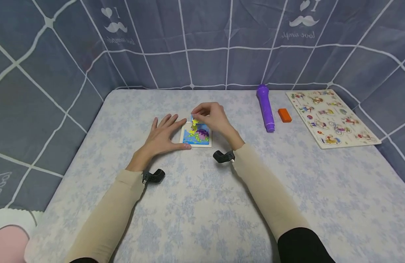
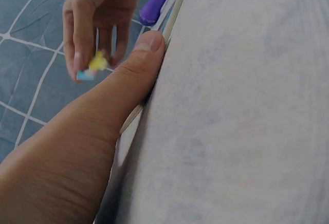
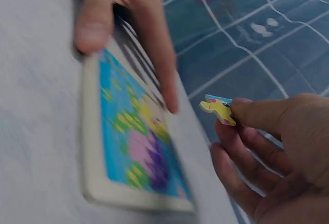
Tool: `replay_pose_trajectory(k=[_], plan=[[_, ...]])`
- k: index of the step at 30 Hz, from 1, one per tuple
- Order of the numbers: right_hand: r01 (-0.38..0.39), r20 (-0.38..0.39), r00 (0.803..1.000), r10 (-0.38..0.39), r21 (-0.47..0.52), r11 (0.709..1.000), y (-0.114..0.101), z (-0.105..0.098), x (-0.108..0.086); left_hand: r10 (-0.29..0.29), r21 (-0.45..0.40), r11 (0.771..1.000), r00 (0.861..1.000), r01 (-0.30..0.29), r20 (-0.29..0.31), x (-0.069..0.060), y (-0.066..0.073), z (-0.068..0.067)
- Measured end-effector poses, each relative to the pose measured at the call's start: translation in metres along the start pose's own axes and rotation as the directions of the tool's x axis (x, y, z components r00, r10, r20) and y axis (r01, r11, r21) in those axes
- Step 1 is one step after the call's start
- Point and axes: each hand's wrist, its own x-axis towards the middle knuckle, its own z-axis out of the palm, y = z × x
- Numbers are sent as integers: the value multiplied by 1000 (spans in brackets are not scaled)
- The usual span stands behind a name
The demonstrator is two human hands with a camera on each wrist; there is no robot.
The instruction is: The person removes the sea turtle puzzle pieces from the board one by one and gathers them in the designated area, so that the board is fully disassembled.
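One puzzle piece (image 3: 220, 112), pinched in right grip (image 1: 213, 116), left grip (image 1: 163, 137) spread wide, touching the puzzle board (image 3: 92, 147)

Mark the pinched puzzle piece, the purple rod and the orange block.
Puzzle piece (image 3: 220, 112): right wrist view, on its yellow area.
Purple rod (image 1: 266, 109): head view, middle of its shaft.
Orange block (image 1: 284, 115): head view, on its upper face.
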Motion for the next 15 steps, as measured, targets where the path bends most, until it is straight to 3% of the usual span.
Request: replay_pose_trajectory(k=[4, 9, 15], plan=[[-37, -43, 998, 39, 40, 999, 9, -23, -6, -6, 12, 1000, 1000, 6, 7, 1, 1, 0], [-115, -91, 989, 115, 1, 993, 28, -33, -18, -10, 12, 1000, 1000, 10, 9, 0, 1, 0], [-76, -133, 989, 65, -82, 994, 49, -38, -29, 2, 9, 1000, 1000, -2, 1, -1, 1, 1]])
